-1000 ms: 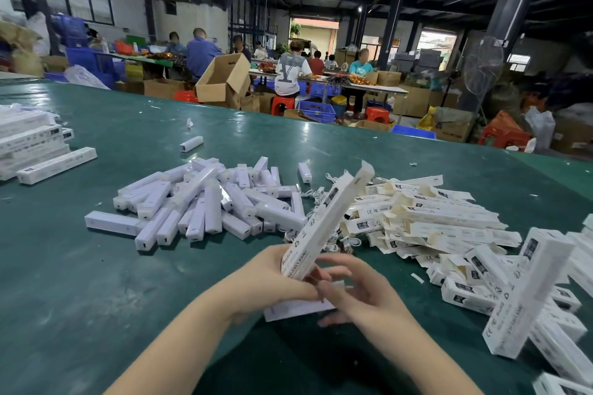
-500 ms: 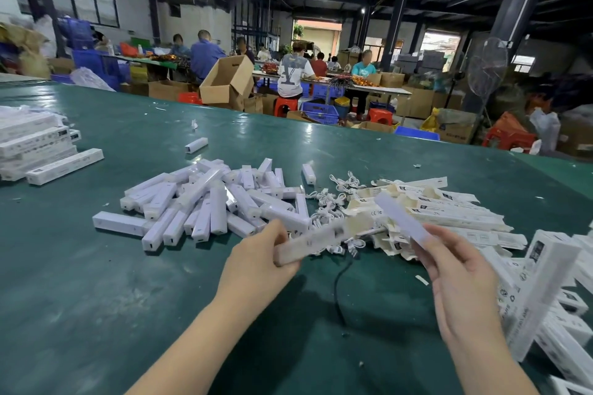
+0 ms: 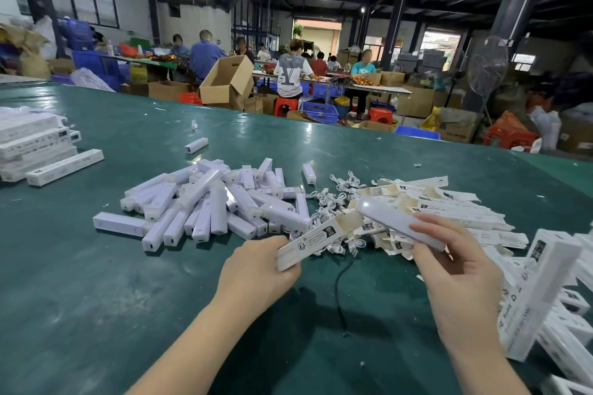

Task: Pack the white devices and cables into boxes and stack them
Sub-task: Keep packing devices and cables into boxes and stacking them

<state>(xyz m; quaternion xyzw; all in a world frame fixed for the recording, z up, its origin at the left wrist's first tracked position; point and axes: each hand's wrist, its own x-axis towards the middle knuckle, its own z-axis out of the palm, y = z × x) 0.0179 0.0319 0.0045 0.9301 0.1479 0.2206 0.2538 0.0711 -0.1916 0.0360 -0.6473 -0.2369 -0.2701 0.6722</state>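
My left hand grips the near end of a long white box whose open flaps point up and right. My right hand holds a white bar-shaped device, its far end close to the box's open mouth. Behind them on the green table lies a heap of white devices, a tangle of white cables and a spread of flat unfolded boxes. Packed boxes are stacked at the far left.
More white boxes lean and pile at the right edge, close to my right wrist. A black cable lies on the table between my arms. One lone device sits further back. Workers, cardboard cartons and blue crates fill the hall beyond the table.
The box has swung from upright to nearly flat in my left hand. My right hand left it, picked up a device to the right, and now holds it by the box's open end.
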